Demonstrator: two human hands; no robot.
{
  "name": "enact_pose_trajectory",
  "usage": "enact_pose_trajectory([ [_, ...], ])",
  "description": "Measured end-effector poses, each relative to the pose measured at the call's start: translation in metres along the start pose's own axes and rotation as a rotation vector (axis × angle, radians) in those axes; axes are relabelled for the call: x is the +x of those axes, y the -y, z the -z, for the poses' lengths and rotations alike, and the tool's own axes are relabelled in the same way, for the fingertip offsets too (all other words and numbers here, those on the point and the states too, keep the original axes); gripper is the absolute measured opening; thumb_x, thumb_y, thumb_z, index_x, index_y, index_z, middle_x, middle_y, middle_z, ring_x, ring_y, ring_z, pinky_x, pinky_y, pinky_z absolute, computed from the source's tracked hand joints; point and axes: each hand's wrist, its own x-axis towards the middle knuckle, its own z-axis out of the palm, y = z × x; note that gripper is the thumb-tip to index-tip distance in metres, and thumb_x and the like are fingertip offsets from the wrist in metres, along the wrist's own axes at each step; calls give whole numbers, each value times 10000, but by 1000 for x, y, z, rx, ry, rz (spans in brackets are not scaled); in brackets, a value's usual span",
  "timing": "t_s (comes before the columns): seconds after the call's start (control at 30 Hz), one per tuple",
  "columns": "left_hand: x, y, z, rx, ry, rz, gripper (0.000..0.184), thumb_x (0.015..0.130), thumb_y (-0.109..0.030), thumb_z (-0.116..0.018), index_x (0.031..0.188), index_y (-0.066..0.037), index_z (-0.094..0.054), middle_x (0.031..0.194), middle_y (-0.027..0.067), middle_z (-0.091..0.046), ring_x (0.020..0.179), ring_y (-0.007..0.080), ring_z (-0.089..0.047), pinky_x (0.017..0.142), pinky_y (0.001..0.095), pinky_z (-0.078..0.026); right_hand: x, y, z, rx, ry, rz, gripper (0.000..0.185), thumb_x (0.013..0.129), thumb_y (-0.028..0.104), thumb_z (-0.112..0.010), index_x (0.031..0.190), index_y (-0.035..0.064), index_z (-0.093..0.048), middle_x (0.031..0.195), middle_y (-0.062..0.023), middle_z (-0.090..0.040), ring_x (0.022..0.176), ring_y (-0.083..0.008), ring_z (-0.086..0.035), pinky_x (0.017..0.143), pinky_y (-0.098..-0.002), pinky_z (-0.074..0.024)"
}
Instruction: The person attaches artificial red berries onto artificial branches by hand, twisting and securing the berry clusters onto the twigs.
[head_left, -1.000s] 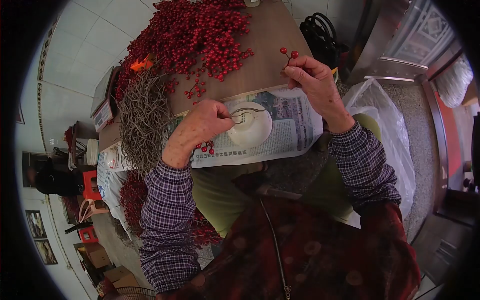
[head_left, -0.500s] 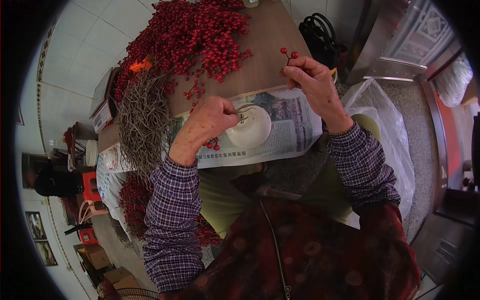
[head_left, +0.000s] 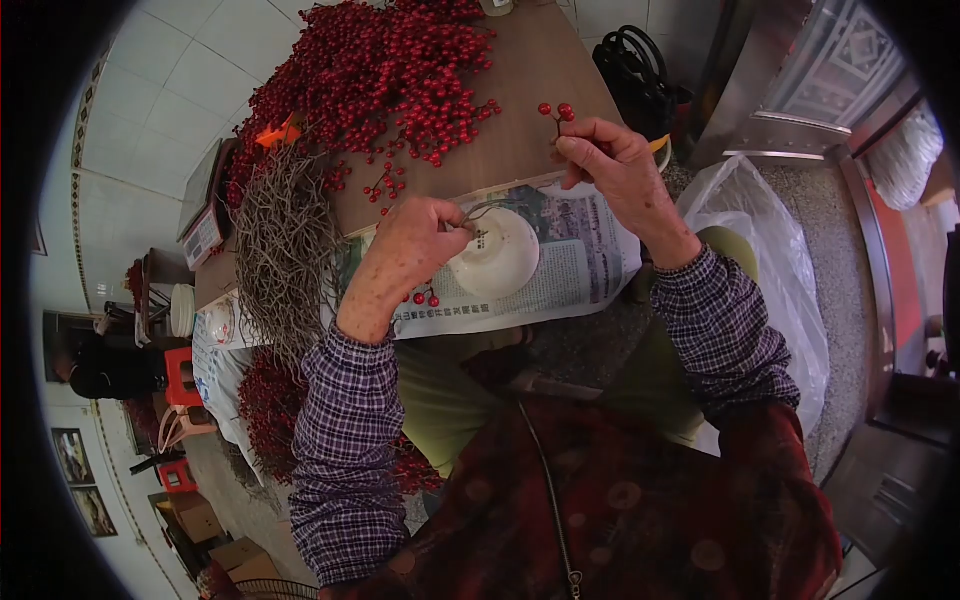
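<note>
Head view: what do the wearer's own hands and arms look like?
The left hand and right hand are bare, with no gloves. Both arms wear checked sleeves in dark bluish purple and white, gathered at the wrists. Above the right one shows a dark red garment with faint round spots and a front zip.

Dim, soft light leaves shadow under the table (head_left: 545,90), with fisheye bending and black corners.

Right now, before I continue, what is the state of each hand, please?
Left hand: closed, pinching a thin, curved brown twig.
Right hand: closed, thumb and finger pinching a thin-stemmed sprig of round red berries.
</note>
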Motion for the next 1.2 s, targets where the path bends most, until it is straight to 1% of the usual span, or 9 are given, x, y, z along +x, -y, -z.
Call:
enact_pose_trajectory([
  [0.17, -13, -2, 6, -73, -45, 53, 226, 805, -213, -689, 825, 12, -689, 548, 28, -527, 495, 75, -458, 505, 289, -386, -10, 5, -18, 33, 97, -149, 167, 949, 137, -597, 1037, -2, -626, 890, -52, -647, 695, -104, -629, 686, -242, -544],
  [0.3, -20, 11, 4, -164, -78, 10, 220, 823, -213, -691, 794, 6, -689, 554, -12, -527, 502, 52, -431, 496, 265, -361, -14, 8, -30, 239, 154, -272, 155, 960, 107, -567, 1069, 3, -601, 923, -44, -636, 730, -118, -639, 699, -264, -554],
  [0.5, -47, 0, 5, -540, -127, 47, 141, 840, -158, -691, 844, -18, -705, 672, -49, -600, 520, 28, -455, 473, 216, -348, -17, 1, -38, 480, 143, -225, 104, 957, 83, -560, 1027, 24, -609, 914, -47, -642, 792, -154, -658, 760, -310, -572],
  [0.57, -54, 8, 3, -838, -55, 51, 108, 855, -132, -682, 900, -35, -698, 685, -48, -595, 514, 19, -449, 471, 187, -340, -21, -4, -43, 567, 116, -186, 86, 955, 81, -565, 1003, 29, -611, 905, -49, -646, 801, -166, -662, 779, -322, -574],
  [0.63, -60, 6, -3, -881, -53, 43, 92, 863, -127, -675, 892, -41, -692, 669, -52, -579, 505, 17, -434, 472, 180, -335, -30, -7, -55, 522, 151, -277, 70, 958, 84, -559, 962, 37, -610, 881, -54, -652, 825, -182, -669, 814, -339, -570],
  [0.73, -67, 5, -13, -967, -77, 20, 69, 874, -115, -665, 869, -47, -677, 652, -54, -559, 499, 15, -422, 472, 173, -331, -38, -10, -74, 463, 201, -219, 104, 947, 110, -590, 978, 16, -623, 947, -82, -679, 884, -176, -679, 833, -319, -569],
  [0.83, -70, 6, -23, -1042, -126, -35, 65, 883, -100, -651, 843, -49, -657, 646, -55, -545, 505, 14, -426, 473, 174, -334, -43, -10, -82, 546, 173, -284, 112, 950, 118, -587, 980, 16, -621, 959, -97, -683, 920, -184, -678, 858, -330, -567],
  [0.97, -71, 7, -34, -1102, -173, -86, 67, 887, -79, -641, 840, -32, -634, 591, -52, -492, 477, 20, -388, 462, 183, -342, -47, -17, -87, 646, 199, -305, 110, 951, 121, -586, 971, 17, -617, 949, -95, -679, 903, -181, -678, 866, -336, -567],
  [1.2, -71, 5, -40, -1114, -178, -91, 69, 891, -75, -634, 829, -46, -634, 634, -55, -529, 519, 7, -446, 485, 165, -359, -53, -19, -94, 636, 145, -307, 98, 959, 112, -567, 950, 16, -588, 914, -68, -653, 861, -163, -668, 824, -359, -593],
])
